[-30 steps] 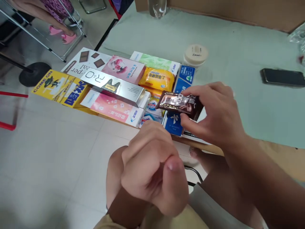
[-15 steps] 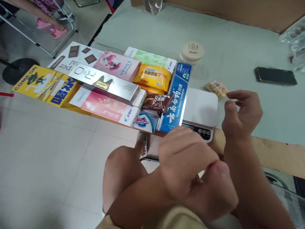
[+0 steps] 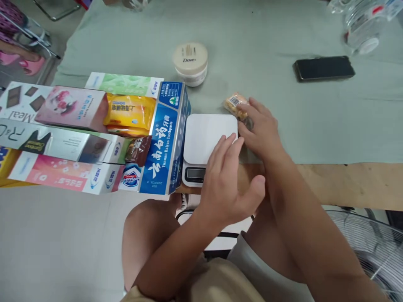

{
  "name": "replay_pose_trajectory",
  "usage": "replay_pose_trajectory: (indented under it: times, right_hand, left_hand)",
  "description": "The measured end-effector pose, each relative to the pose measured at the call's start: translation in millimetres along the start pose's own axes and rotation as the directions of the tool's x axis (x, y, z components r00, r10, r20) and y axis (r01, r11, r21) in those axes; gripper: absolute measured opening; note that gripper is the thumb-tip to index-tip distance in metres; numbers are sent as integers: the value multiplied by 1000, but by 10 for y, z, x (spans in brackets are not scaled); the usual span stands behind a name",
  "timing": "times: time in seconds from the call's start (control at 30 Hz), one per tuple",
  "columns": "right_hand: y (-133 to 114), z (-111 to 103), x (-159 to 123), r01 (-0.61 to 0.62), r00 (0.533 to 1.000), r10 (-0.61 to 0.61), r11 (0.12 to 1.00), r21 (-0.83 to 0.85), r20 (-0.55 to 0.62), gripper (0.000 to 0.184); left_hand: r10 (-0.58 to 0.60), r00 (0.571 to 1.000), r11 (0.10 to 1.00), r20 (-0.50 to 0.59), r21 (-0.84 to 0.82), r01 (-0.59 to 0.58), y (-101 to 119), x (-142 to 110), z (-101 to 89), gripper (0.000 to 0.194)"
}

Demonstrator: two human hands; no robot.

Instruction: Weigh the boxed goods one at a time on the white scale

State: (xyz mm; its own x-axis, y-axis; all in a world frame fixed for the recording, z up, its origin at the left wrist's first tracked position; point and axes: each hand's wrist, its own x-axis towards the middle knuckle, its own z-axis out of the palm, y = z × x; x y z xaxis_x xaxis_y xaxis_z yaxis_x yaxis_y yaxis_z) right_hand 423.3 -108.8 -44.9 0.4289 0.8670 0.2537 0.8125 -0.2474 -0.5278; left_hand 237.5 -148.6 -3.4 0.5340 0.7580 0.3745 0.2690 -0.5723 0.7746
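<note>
My left hand [image 3: 225,180] is open, its fingers stretched over the front right of a white kitchen scale [image 3: 204,132]. The scale's dark display faces the table's front edge. Just right of the scale, my right hand [image 3: 261,128] has its thumb and fingers closed around the near end of a small clear-wrapped snack packet [image 3: 234,103], which lies on the table. Its barcode faces up. Left of the scale stands a blue toothpaste box [image 3: 165,142]. A cream-lidded Dove jar [image 3: 190,63] sits behind the scale.
Packed boxes fill the left, with a yellow soap packet [image 3: 130,112], a brown cocoa packet [image 3: 138,151], a silver box [image 3: 63,144] and a pink box [image 3: 69,172]. A phone [image 3: 324,68] and a plastic bottle [image 3: 362,29] lie right. A fan [image 3: 371,239] stands below the edge.
My left hand has opened from a curled shape and moved forward over the scale. My right hand has reached the snack packet and closed on it. The view has shifted right.
</note>
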Motion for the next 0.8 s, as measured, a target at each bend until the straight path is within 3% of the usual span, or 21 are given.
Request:
replay_pose_trajectory:
  times: [0.2, 0.3, 0.4, 0.53, 0.67, 0.8]
  right_hand:
    - [99, -68, 4, -108, 991, 106, 994, -20, -85, 28]
    - [118, -146, 4, -143, 969, 140, 990, -2, -203, 25]
    - [-45, -250, -58, -4, 949, 15, 999, 36, -315, 24]
    - [-416, -285, -286, 305, 936, -271, 943, 135, -223, 27]
    - [-566, -212, -470, 350, 936, -334, 917, 191, -110, 31]
    - [-467, -191, -483, 384, 919, -339, 886, 259, -201, 28]
  left_hand:
    - [-34, 999, 998, 41, 55, 32, -101, 44, -35, 61]
    - [-31, 999, 997, 9, 76, 30, -122, 39, -46, 60]
    - [-11, 999, 996, -43, 84, 14, -125, 21, -77, 58]
    - [46, 986, 994, -160, 110, -28, -124, -21, -149, 54]
    - [23, 975, 989, -221, 149, 11, -128, -87, -203, 59]
    - [4, 972, 986, -233, 164, 36, -140, -140, -235, 64]
